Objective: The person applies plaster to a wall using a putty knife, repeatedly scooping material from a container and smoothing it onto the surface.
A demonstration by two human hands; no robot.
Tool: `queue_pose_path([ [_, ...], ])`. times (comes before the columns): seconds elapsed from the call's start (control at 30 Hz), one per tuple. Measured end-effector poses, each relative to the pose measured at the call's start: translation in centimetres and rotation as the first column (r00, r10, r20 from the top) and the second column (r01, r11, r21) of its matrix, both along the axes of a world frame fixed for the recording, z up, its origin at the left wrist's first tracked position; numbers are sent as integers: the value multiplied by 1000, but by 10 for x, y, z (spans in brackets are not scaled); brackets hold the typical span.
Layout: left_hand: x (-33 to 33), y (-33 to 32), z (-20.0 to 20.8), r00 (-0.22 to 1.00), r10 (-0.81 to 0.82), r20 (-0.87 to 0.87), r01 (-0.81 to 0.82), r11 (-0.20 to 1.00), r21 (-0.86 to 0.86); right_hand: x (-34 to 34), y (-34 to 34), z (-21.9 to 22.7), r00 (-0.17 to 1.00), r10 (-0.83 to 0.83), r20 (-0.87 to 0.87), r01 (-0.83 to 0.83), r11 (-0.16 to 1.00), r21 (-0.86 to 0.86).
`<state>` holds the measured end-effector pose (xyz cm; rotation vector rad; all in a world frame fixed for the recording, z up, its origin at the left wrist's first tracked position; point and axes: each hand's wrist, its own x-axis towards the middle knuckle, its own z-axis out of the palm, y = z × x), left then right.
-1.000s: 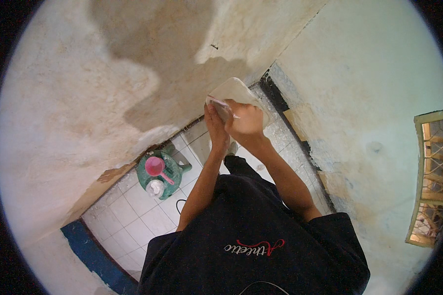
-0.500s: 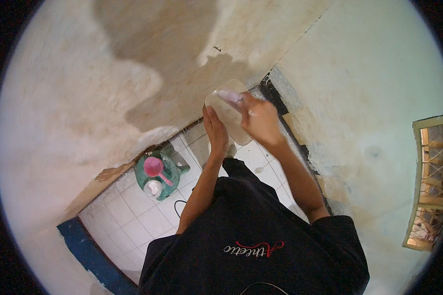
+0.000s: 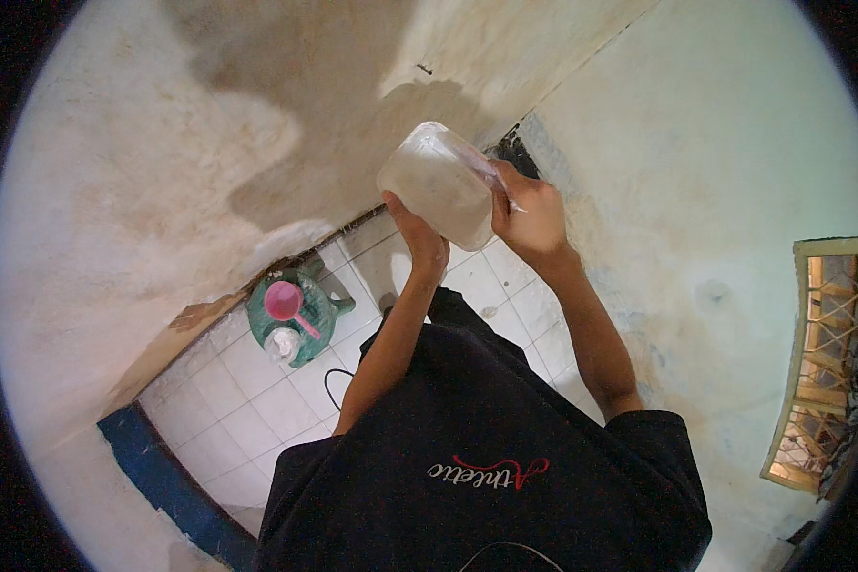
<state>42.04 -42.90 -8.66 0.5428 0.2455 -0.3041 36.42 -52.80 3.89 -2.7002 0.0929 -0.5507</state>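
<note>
My left hand [image 3: 420, 235] grips the near left edge of a translucent rectangular plastic tub [image 3: 424, 181], its thumb along the rim. The tub is tilted in front of the stained wall, with white paste smeared at its far end. In my right hand [image 3: 536, 217], the fingers are closed round a pale, pinkish flat tool [image 3: 481, 164] coated with white paste. That tool lies along the tub's right side; my fingers hide its handle, and its exact kind cannot be made out.
A green plastic stool [image 3: 320, 307] stands at left on the white tiled floor [image 3: 257, 396], bearing a pink dipper [image 3: 284, 300] and a white lump [image 3: 282, 345]. Patchy walls meet at the corner ahead. A barred window [image 3: 823, 357] is at right, a blue ledge [image 3: 167, 481] lower left.
The tub has shifted up and a little left, and its inside now shows more. My right hand has moved slightly right, bringing the pasted tool from over the tub to its right side.
</note>
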Motion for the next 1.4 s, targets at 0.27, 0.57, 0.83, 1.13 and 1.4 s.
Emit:
queue_pose_path([
  [0.27, -2, 7, -15, 997, 81, 19, -79, 995, -66, -13, 17, -23, 980, 8, 201, -29, 994, 101],
  [0.57, -1, 21, 13, 980, 191, 64, -191, 982, 6, -42, 54, -14, 954, -214, -210, 219, 976, 3],
  [0.83, 4, 25, -17, 978, 206, 21, -205, 978, -47, -45, 67, -44, 976, -122, -183, 175, 932, 316],
  [1.13, 4, 19, -11, 976, 209, 66, -212, 976, 43, -39, 43, -30, 970, -104, -218, 147, 970, 192],
  [1.4, 5, 19, -3, 965, 241, 107, -259, 939, 225, -31, 34, -26, 987, -125, -102, 150, 940, 307],
])
